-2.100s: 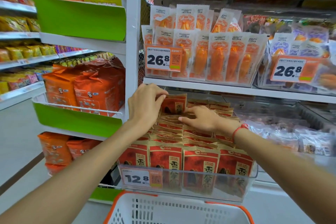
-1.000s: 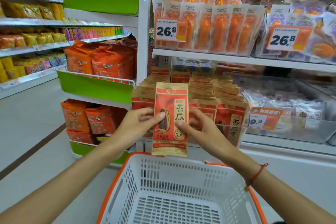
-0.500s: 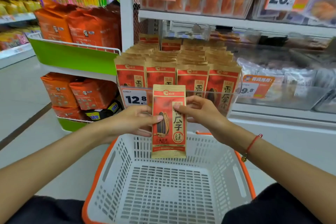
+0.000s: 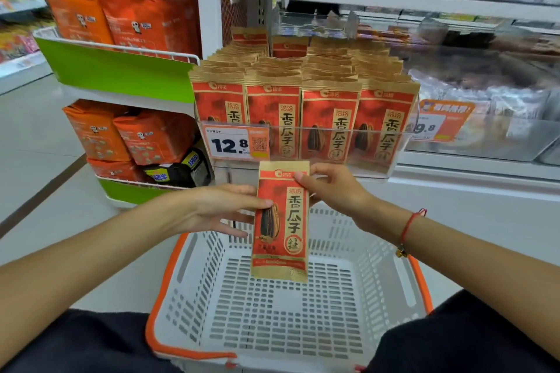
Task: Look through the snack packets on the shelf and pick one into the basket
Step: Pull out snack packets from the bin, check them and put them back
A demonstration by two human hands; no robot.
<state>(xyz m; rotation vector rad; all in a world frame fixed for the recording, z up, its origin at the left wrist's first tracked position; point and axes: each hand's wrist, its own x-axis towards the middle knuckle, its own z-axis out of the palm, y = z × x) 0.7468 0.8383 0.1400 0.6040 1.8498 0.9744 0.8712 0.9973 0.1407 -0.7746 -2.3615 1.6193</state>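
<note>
While both hands (image 4: 224, 209) (image 4: 336, 191) pinch packet (image 4: 281, 221) over basket (image 4: 188, 251), grey shop floor (image 4: 39, 145) below.

There is a single view, from a wide-angle camera worn on the person's head. It faces forward and tilts down toward the shelf (image 4: 378, 0) ahead, so both forearms reach in from the near bottom corners. The white basket (image 4: 188, 288) sits closest, right below the lens and cut off by the bottom edge, between two dark-clothed knees. The left hand (image 4: 218, 209) and right hand (image 4: 336, 191) meet near the centre, at close range. Farther off stand rows of packets (image 4: 330, 118) in a clear bin, with a green rack (image 4: 121, 70) at far left. The wide lens bends straight shelf lines toward the edges. No second view overlaps it.
</note>
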